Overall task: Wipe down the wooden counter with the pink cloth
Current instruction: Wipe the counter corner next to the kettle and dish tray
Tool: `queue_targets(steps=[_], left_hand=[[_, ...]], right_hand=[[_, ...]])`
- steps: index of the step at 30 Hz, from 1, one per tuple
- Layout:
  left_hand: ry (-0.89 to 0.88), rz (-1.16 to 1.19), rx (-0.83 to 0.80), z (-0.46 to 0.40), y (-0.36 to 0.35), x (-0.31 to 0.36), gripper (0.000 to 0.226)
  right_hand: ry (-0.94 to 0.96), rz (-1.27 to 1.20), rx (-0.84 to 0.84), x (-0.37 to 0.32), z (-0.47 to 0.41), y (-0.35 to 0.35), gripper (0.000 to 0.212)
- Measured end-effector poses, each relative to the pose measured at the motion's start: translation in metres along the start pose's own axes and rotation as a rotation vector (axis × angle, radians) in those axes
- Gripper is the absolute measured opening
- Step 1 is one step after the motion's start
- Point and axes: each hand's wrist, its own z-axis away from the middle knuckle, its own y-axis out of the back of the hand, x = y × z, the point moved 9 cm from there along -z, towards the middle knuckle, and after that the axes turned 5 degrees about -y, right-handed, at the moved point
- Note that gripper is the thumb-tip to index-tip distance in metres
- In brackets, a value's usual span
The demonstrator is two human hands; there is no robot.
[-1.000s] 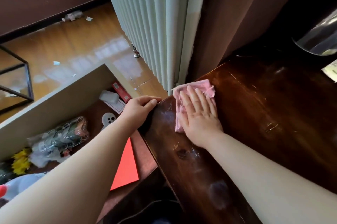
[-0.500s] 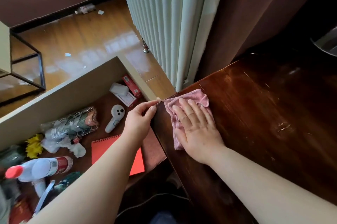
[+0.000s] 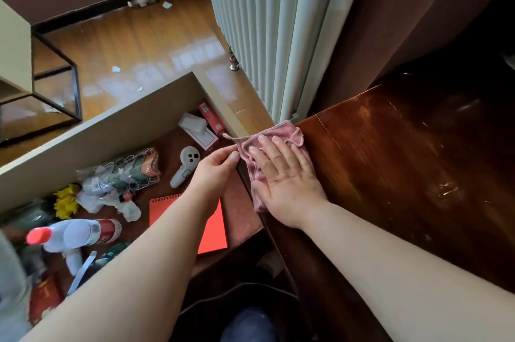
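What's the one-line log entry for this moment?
right hand: flat on pink cloth | left hand: at counter edge
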Motion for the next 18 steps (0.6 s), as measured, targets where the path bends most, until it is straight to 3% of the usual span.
queue_targets(steps=[5,10,18], left_hand=[[0.084,0.142,-0.043,0.002,-0.003,-0.008,0.040],[0.190,0.118,0.139,0.002,0.005,-0.019,0.050],[-0.016,0.078,0.161,0.017,0.001,0.006,0.031]], right_hand=[[0.032,0.008,-0.030,-0.006,0.023,-0.014,0.066],[0.039,-0.018,-0.002,-0.014,0.005,-0.005,0.067],[0.053,-0.004,-0.031,-0.004,0.034,-0.010,0.067]])
